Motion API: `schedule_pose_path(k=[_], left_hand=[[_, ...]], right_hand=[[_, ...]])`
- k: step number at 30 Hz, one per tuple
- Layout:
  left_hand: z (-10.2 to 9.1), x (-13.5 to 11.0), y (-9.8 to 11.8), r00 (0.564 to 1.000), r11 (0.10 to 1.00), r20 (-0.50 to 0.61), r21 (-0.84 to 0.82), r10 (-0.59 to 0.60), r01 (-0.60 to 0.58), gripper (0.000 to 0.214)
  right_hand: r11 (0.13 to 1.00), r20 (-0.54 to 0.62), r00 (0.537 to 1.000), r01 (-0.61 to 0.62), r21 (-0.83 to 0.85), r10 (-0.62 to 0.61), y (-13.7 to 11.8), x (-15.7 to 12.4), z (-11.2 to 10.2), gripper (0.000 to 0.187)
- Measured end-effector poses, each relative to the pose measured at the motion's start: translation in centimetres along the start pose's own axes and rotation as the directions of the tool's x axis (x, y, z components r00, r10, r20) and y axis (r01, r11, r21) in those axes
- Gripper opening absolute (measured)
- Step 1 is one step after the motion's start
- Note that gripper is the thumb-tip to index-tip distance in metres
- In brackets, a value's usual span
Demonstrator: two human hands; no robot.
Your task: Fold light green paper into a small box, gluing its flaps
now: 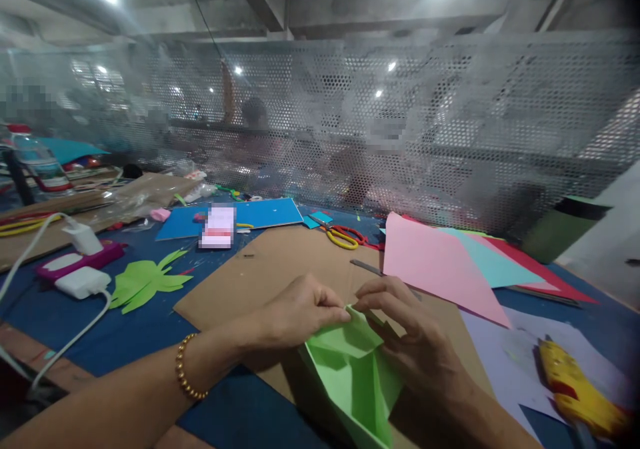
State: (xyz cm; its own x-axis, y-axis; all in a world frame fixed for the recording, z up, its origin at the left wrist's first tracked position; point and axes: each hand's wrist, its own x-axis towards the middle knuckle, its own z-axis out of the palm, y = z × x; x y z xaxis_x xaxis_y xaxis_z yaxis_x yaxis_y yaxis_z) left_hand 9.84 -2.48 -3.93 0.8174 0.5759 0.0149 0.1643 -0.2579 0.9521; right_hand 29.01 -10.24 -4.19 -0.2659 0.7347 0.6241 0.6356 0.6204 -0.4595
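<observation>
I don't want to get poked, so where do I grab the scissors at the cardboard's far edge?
Best by the yellow handle loop, coming from the near side, over the brown cardboard. The scissors seem to lie flat, with that loop towards you and the blades pointing away to the left, so you'd probably keep clear of the sharp end.

Two hands [293, 310] [417, 322], two plugs [83, 282] [84, 238], one bottle [39, 161] show.

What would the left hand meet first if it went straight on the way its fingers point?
Probably the right hand, close ahead at the folded green paper, though depth is unclear.
</observation>
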Motion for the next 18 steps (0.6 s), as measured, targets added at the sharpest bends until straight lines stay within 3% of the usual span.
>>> schedule_pose_path(k=[9,18], left_hand=[[-0.17,0.14,-0.55,1.0,1.0,-0.021,-0.007,-0.003,0.003,0.031],[-0.05,0.14,0.16,0.998,0.99,-0.037,-0.131,-0.049,0.044,0.026]], right_hand=[[0.999,0.049,0.999,-0.003,-0.038,0.005,-0.14,-0.48,-0.11,0.014],[0.998,0.007,0.999,-0.048,-0.049,0.048,-0.36,-0.06,-0.3,0.013]])
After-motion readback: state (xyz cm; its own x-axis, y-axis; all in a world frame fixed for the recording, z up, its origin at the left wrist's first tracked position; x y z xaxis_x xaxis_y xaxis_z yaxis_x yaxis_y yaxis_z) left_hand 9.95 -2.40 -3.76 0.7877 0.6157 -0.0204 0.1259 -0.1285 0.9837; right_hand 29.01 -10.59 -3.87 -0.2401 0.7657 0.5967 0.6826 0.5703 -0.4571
